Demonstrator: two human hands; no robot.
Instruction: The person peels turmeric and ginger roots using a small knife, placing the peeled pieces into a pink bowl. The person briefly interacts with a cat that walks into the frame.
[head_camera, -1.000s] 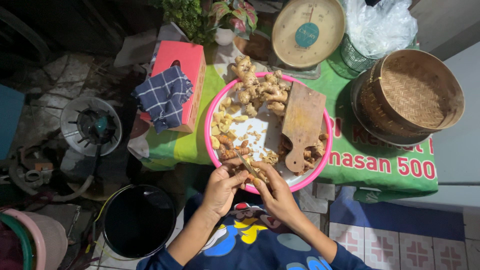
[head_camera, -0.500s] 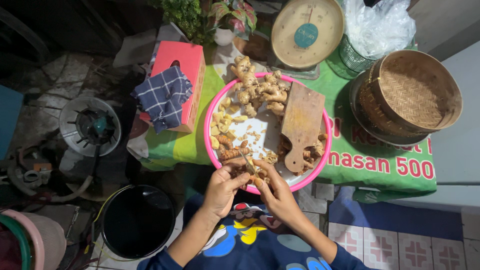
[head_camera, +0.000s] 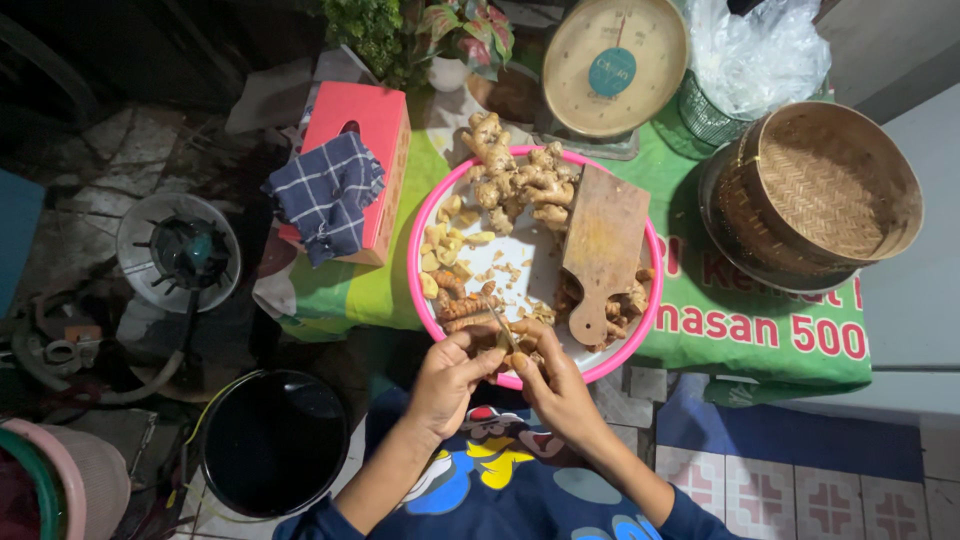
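Both hands meet at the near rim of a round pink tray that sits on a green cloth covering the counter. The left hand is curled shut around a small brownish root piece, pinching it between thumb and fingers. The right hand is closed as well, its fingers pressed against the same piece from the other side; a thin pale sliver, possibly a blade, shows between the two hands, but what it is cannot be told for sure.

On the tray lie knobbly ginger roots at the far side, yellowish cut pieces along the left edge, and orange-brown roots just beyond the left hand. A wooden cutting board with a handle rests tilted across the right half of the tray.

Left of the tray stands a red box with a blue checked cloth draped over it. Beyond the tray is a round dial scale, and to the right a woven bamboo basket. On the floor at the left sit a black bucket and a small gas burner.
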